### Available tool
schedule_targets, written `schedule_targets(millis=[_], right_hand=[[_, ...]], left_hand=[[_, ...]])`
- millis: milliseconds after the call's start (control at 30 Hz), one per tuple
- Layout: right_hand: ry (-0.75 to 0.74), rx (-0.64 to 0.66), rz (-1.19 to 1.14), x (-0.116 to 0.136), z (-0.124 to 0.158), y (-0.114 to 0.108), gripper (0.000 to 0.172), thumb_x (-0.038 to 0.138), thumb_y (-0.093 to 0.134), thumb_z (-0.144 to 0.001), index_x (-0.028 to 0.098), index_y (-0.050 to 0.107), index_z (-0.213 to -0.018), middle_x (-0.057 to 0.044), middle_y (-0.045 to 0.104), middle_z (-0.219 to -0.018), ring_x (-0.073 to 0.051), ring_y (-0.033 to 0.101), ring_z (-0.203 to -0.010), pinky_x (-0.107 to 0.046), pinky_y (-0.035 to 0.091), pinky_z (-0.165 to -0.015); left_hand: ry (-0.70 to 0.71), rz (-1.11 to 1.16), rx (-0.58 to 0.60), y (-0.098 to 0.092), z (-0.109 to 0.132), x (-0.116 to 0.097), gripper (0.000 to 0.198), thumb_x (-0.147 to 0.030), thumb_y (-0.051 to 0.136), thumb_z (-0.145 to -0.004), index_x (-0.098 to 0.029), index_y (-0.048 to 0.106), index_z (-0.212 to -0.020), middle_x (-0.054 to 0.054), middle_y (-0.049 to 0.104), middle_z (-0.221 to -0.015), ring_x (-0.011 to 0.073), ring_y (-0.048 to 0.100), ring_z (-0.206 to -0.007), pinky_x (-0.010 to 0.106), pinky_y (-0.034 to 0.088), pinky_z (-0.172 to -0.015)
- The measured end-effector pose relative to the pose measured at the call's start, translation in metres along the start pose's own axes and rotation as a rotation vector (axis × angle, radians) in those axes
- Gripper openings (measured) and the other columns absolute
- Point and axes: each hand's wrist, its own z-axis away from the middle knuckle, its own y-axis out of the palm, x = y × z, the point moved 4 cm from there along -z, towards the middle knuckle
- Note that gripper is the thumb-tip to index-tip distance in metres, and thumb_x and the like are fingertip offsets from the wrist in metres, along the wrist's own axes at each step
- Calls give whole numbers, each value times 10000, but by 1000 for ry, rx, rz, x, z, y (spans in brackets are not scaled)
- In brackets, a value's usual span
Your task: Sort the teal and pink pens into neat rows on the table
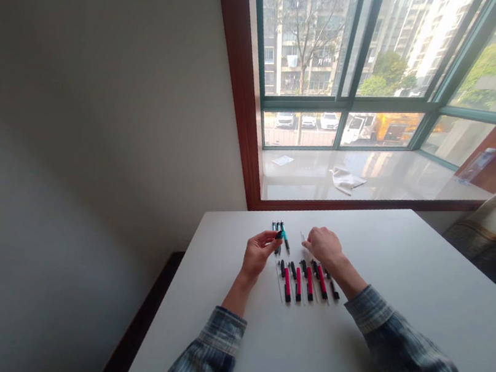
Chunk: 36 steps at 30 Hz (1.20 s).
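Observation:
My left hand (257, 253) pinches a small black pen part (279, 235) between thumb and fingertips, above the table. Just behind it lie several teal-and-black pens (286, 236), partly covered by that hand. My right hand (324, 244) is closed, knuckles up, low over the table; its fingertips are turned away from view. Thin pale rods like pen refills (302, 238) show beside its fingers, and I cannot tell whether they are gripped. In front of both hands is a row of red-and-black pen barrels (298, 284), with short black pen parts (283, 268) and thin refills (279, 282) between them.
The white table (217, 268) stands against a wall on the left and a window sill (303, 188) at the back. A white cloth (345, 181) and a paper piece (283, 161) lie on the sill. A clear bottle (478, 165) and a curtain (488, 228) are at the right.

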Motion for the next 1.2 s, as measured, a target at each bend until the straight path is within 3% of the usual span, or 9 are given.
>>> schedule_targets(millis=[200,333,500,633,733,833,1067,1200], right_hand=[[2,-1,-21,19,-7,15,135,153,653,-882,106,765,-941,-200,755,-982,-269,724,-927,-319,505,-802],[19,-9,-100,19,-11,16,116,141,671,-851,103,768,-902,-201,756,-950,-263,724,-883,-316,514,-766],[-48,-29,-276,6,-12,-1,158,220,670,-880,166,762,-996,-95,782,-922,-186,723,-822,-251,525,-719],[-210,-111,-706,5,-11,-25,283,310,691,-876,197,729,-1133,-60,784,-966,-167,718,-805,-256,550,-707],[-363,-179,-1053,15,-7,-43,290,404,720,-847,175,752,-1021,-77,773,-967,-183,708,-811,-299,563,-730],[-449,-165,-1207,30,-3,-53,332,459,761,-804,165,746,-957,-78,761,-956,-174,696,-768,-305,568,-710],[-498,-76,-1225,49,-1,-48,335,456,801,-773,168,754,-938,-73,765,-925,-175,701,-758,-316,581,-730],[-531,36,-1128,49,-6,-36,381,465,807,-769,180,770,-1019,-90,783,-1001,-219,738,-871,-343,592,-803]], left_hand=[[9,-22,-21,-4,0,0,344,-364,886,-700,-176,799,-975,100,773,-983,246,696,-903,402,554,-837],[10,-43,-39,-6,0,0,366,-388,876,-711,-172,794,-995,107,771,-985,260,695,-924,427,551,-855],[16,-45,-64,-6,0,-2,373,-395,882,-700,-166,797,-983,111,772,-986,260,691,-926,418,540,-862],[9,-33,-62,-7,-1,2,379,-371,890,-696,-167,795,-1000,110,773,-993,245,684,-925,401,531,-875],[2,-26,-53,-9,-3,7,381,-362,888,-701,-169,793,-1016,110,774,-1005,240,683,-928,396,529,-879],[8,-21,-49,-9,-4,8,357,-358,888,-700,-168,798,-988,106,779,-985,238,686,-918,386,527,-873],[23,-27,-16,-5,-1,0,333,-365,878,-714,-179,801,-979,94,775,-958,222,682,-871,359,533,-815],[26,-3,-11,-4,0,-1,347,-357,884,-712,-181,799,-999,94,775,-984,227,679,-908,358,524,-837]])
